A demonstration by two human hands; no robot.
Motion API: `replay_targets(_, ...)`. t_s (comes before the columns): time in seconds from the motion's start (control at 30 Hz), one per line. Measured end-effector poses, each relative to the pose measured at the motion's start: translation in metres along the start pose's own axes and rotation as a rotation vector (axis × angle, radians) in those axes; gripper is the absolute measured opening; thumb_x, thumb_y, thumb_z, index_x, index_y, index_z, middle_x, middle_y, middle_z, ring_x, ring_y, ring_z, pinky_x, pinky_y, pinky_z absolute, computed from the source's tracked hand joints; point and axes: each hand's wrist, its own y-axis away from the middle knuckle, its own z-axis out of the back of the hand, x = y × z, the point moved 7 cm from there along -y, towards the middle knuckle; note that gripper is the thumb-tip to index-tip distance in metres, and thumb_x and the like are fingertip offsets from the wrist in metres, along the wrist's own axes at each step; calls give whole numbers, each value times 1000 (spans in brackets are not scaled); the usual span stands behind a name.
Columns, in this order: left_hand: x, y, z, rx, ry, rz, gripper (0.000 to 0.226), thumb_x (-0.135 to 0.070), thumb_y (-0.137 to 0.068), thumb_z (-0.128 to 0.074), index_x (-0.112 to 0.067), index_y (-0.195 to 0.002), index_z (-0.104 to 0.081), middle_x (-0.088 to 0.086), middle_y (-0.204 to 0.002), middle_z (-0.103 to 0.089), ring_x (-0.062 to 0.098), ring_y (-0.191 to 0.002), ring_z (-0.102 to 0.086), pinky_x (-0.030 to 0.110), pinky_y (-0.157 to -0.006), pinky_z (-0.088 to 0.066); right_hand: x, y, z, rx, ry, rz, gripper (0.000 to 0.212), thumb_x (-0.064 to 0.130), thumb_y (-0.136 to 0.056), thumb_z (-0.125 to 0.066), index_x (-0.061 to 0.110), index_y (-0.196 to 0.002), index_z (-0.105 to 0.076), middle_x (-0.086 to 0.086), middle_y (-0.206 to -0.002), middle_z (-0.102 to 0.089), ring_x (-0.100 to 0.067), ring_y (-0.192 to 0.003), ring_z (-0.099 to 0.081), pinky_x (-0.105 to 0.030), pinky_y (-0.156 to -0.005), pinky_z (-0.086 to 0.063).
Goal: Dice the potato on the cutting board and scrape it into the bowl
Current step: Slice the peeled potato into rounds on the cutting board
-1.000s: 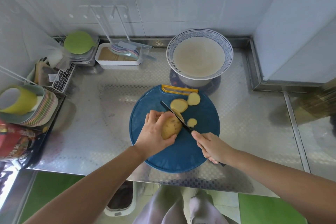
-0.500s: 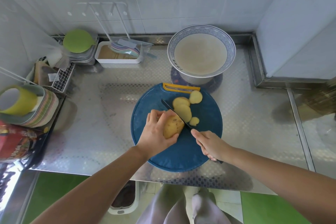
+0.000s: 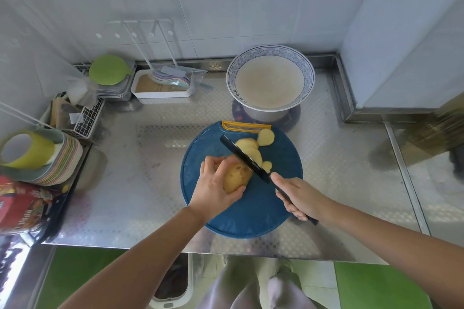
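1. The steel counter (image 3: 150, 183) carries everything.
2. The round blue cutting board (image 3: 251, 218) lies at the counter's near edge.
3. The bowl (image 3: 271, 50) (blue-patterned rim) stands just beyond the board and shows a pale, even surface inside.
4. A stack of pastel plates (image 3: 67, 158) at the far left holds a yellow-green cup (image 3: 27, 149) on its side.
5. A white tray (image 3: 163, 95) by the wall holds pastel spoons (image 3: 170, 80).
6. A red packet (image 3: 20, 206) at the left edge bears print too blurred to read.
7. The left hand (image 3: 213, 188) curls round the potato (image 3: 236, 175), steadying it on the board.
8. The right hand (image 3: 298, 195) grips the handle of the black knife (image 3: 243, 158), its blade at the potato's cut end.
9. Pale slices (image 3: 251, 150) lie just past the blade.
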Motion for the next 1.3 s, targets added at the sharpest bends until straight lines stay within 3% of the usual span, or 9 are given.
replay_targets(0.33, 0, 1, 2, -3, 16, -27, 62, -47, -71, -70, -43, -123, -37, -10, -112, -27, 15, -111, -38, 30, -94, -40, 11, 31, 9, -97, 162, 92, 56, 53, -102, -30, 14, -62, -32, 9, -39, -29, -7, -32, -28, -13, -38, -27)
replay_targets(0.53, -1, 2, 4, 7, 46, -18, 62, -49, -70, -70, -44, -122, -36, -7, -113, -27, 10, -107, -36, 26, -95, -40, 10, 31, 7, -86, 188, 116, 56, 52, -103, -30, 14, -62, -32, 9, -39, -30, -6, -32, -31, -10, -39, -27)
replay_targets(0.67, 2, 3, 4, -12, 80, -22, 60, -57, -67, -63, -42, -120, -39, -4, -115, -31, 9, -107, -40, 26, -96, -42, 13, 31, 2, -131, 275, 196, 56, 55, -100, -28, 12, -64, -32, 5, -51, -31, -8, -42, -32, -20, -49, -29)
replay_targets(0.8, 4, 4, 4, -31, 94, -36, 60, -56, -67, -64, -41, -120, -41, -5, -116, -32, 9, -108, -43, 24, -96, -41, 14, 33, -6, -180, 373, 278, 71, 67, -89, -18, 4, -71, -47, -14, -66, -55, -24, -62, -52, -38, -64, -42)
replay_targets(0.93, 4, 2, 4, -44, 89, -40, 61, -56, -66, -65, -39, -120, -41, -5, -115, -33, 9, -107, -44, 22, -94, -41, 14, 32, -7, -172, 374, 283, 66, 69, -87, -16, 11, -67, -41, -7, -62, -48, -18, -59, -45, -40, -64, -42)
replay_targets(1.13, 6, 2, 4, -49, 95, -43, 63, -54, -65, -67, -36, -120, -42, -7, -117, -34, 7, -110, -44, 24, -95, -41, 14, 31, -6, -151, 319, 231, 60, 65, -89, -19, 13, -65, -36, 2, -55, -39, -10, -54, -38, -29, -61, -37)
replay_targets(1.3, 7, 2, 5, -58, 87, -34, 63, -55, -66, -66, -37, -120, -41, -9, -116, -34, -5, -105, -40, 12, -94, -36, 16, 28, -8, -128, 293, 221, 58, 64, -91, -20, 13, -65, -33, 4, -53, -35, -7, -47, -34, -26, -58, -34)
